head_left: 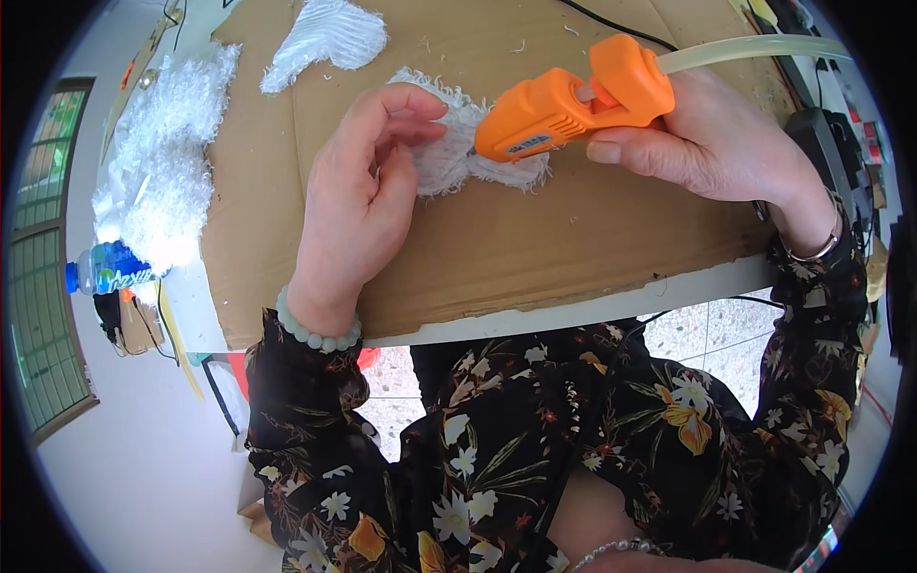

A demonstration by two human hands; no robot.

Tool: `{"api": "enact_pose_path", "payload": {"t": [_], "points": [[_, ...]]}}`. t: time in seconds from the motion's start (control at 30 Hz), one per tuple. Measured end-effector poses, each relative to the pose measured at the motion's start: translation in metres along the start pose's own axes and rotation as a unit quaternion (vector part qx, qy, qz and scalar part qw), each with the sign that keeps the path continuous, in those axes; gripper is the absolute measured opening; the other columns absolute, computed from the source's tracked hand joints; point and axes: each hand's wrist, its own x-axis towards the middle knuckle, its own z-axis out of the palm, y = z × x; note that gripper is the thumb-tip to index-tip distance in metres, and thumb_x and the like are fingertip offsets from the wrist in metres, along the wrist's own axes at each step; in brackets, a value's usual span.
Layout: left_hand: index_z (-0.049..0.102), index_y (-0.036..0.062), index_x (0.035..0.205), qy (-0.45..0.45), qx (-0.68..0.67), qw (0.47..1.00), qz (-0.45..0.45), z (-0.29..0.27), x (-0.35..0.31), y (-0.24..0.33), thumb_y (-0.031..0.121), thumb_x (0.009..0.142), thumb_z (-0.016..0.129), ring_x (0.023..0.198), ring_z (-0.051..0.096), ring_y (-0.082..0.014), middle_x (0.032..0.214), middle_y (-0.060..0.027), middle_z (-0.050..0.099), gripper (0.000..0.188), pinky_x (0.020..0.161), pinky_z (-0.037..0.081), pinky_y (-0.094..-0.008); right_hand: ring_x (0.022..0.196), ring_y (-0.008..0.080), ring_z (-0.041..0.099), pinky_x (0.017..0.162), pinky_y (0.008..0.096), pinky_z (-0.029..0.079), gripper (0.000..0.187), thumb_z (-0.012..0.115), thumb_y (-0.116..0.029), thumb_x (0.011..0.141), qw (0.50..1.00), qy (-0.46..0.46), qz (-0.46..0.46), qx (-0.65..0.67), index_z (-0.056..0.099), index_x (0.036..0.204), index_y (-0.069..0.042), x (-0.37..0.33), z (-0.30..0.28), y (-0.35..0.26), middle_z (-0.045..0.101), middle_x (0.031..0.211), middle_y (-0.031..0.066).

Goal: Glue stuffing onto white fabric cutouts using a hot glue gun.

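My right hand is wrapped around an orange hot glue gun, its thumb along the underside. A pale glue stick runs out of the gun's back toward the upper right. The nozzle points down-left at the middle of a white fringed piece of fabric, which lies pinched-in at its centre like a bow. My left hand is at the fabric's left side, fingers loosely curved and thumb apart from them. The fingertips overlap the fabric; whether they press on it I cannot tell.
A large cardboard sheet covers the white table. Another white fabric piece lies at the far side. A heap of fluffy white material sits at the left, beside a blue-labelled plastic bottle. A black cable crosses the far edge.
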Motion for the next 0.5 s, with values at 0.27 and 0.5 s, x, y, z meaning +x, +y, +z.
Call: {"api": "enact_pose_path", "payload": {"t": [0.27, 0.5], "points": [[0.056, 0.0002, 0.112, 0.012, 0.019, 0.999, 0.025, -0.0026, 0.0014, -0.0022, -0.014, 0.080, 0.038, 0.095, 0.064, -0.0194, 0.103, -0.0100, 0.062, 0.039, 0.082, 0.052, -0.0293, 0.064, 0.0296, 0.053, 0.061, 0.0358, 0.043, 0.041, 0.062, -0.041, 0.090, 1.000, -0.003, 0.006, -0.008, 0.061, 0.107, -0.003, 0.0038, 0.0002, -0.0025, 0.056, 0.073, 0.0126], [0.056, 0.0003, 0.112, 0.011, 0.009, 0.999, 0.028, -0.0015, 0.0014, -0.0043, -0.014, 0.080, 0.038, 0.095, 0.063, -0.0195, 0.103, -0.0103, 0.062, 0.040, 0.082, 0.051, -0.0295, 0.066, 0.0311, 0.054, 0.061, 0.0366, 0.043, 0.042, 0.062, -0.043, 0.090, 0.993, 0.037, -0.104, -0.043, 0.060, 0.107, -0.004, 0.0102, -0.0020, -0.0080, 0.057, 0.074, 0.0129]]}}
